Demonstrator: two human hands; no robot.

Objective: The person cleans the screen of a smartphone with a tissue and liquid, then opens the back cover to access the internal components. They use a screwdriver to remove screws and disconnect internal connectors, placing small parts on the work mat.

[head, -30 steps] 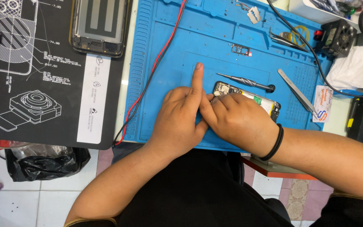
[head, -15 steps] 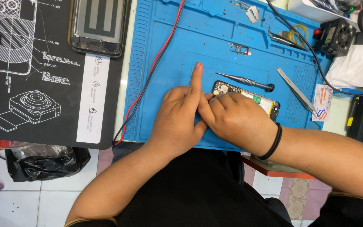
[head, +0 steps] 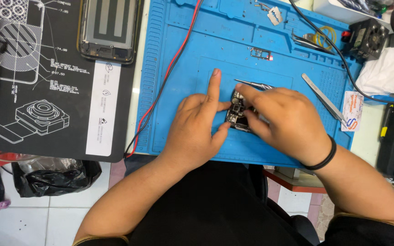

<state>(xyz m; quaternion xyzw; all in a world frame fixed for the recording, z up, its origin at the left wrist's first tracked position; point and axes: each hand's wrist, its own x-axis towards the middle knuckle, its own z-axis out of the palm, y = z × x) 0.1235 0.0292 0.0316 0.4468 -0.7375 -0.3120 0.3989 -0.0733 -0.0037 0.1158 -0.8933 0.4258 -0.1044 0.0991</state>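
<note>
An opened phone [head: 237,113] with its inner parts bare lies on the blue repair mat [head: 178,68]. My left hand [head: 197,130] grips its left end between the thumb and bent fingers, with the index finger pointing straight up the mat. My right hand [head: 284,119] lies over the rest of the phone, fingertips pinched on the parts at its left end, and hides most of the body. A thin metal screwdriver [head: 251,84] lies just above my right fingers, half covered by them.
Tweezers [head: 324,96] lie right of my right hand, and a second pair [head: 307,41] sits further up. A red and black wire [head: 169,73] crosses the mat's left side. A phone frame [head: 110,28] rests on the black printed mat [head: 46,91]. A small fan [head: 365,37] and a white cloth [head: 388,70] sit far right.
My right hand has moved up and over the phone, covering the right part that showed before. My left hand keeps its grip, index finger still raised.
</note>
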